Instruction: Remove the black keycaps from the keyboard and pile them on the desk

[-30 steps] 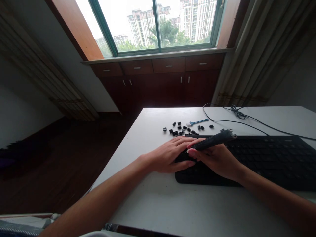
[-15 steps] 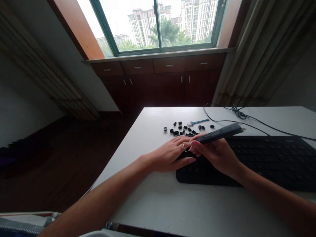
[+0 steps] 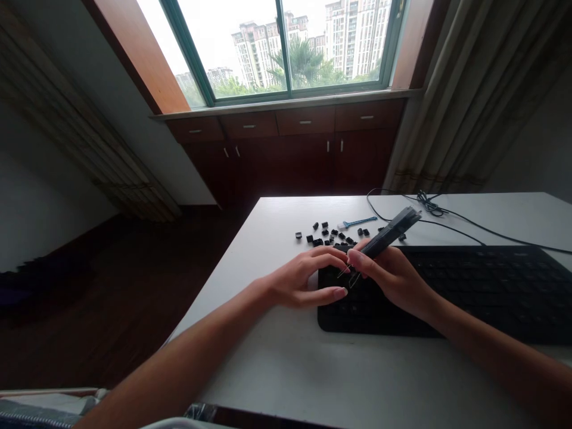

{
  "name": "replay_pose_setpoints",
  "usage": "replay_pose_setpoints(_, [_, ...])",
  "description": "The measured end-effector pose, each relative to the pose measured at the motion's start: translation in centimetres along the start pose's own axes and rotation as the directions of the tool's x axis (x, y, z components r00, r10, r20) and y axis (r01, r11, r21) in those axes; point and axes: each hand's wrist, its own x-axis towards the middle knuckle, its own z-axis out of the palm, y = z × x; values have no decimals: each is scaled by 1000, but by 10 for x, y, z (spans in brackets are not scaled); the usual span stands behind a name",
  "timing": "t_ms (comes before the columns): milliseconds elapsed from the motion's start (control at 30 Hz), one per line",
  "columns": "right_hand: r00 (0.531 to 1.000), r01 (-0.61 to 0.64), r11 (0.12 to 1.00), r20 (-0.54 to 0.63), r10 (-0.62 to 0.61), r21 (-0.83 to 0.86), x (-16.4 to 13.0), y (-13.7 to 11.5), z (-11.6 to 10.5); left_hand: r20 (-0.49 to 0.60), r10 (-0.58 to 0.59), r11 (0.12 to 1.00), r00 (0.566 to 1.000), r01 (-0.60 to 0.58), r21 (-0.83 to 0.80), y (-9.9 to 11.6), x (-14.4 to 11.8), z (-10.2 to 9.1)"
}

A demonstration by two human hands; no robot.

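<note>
Right hand [image 3: 393, 280] grips a black keycap puller [image 3: 386, 235] by its lower end, handle slanting up toward 1 o'clock, wire prongs pointing down at the keyboard's left end; left hand [image 3: 300, 279] is arched, fingertips bent down toward the prongs, holding nothing that can be made out; whether it touches the wires cannot be told. Black keyboard [image 3: 473, 292] lies on the white table [image 3: 313, 369], at 3 o'clock of the left hand; loose keycaps [image 3: 328, 233] are scattered at 12 o'clock of the hands; a blue brush [image 3: 357, 222] lies just beyond them; a black cable [image 3: 451, 218] trails at 1 o'clock.
</note>
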Motion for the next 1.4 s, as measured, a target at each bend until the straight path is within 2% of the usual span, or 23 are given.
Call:
replay_pose_setpoints(267, [999, -25, 993, 19, 27, -119, -4, 3, 3, 23, -14, 997, 1000, 16, -81, -4, -1, -8])
replay_pose_setpoints(433, [999, -37, 995, 18, 39, -90, -4, 2, 4, 25, -21, 999, 999, 22, -37, -5, -1, -5])
replay_pose_setpoints(667, [996, -15, 995, 84, 23, -97, -3, 1, 4, 17, -13, 1000, 1000, 12, 20, -3, 1, -3])
replay_pose_setpoints(767, [992, 28, 980, 125, -3, -196, -3, -1, 0, 12, 4, 999, 1000, -4, 38, -4, 0, -3])
replay_pose_setpoints(867, [986, 104, 924, 160, -47, -369, -4, -4, -6, -8, 7, 999, 1000, -6, 50, -6, -1, -2])
replay_pose_setpoints(933, [984, 127, 895, 171, -58, -428, -4, -5, -10, -11, 5, 999, 1000, -5, 49, -6, -1, -2])
replay_pose_setpoints(1400, [985, 56, 909, 174, 18, -412, -1, -5, -13, 15, -19, 1000, 1000, 19, 18, -4, -2, -5])
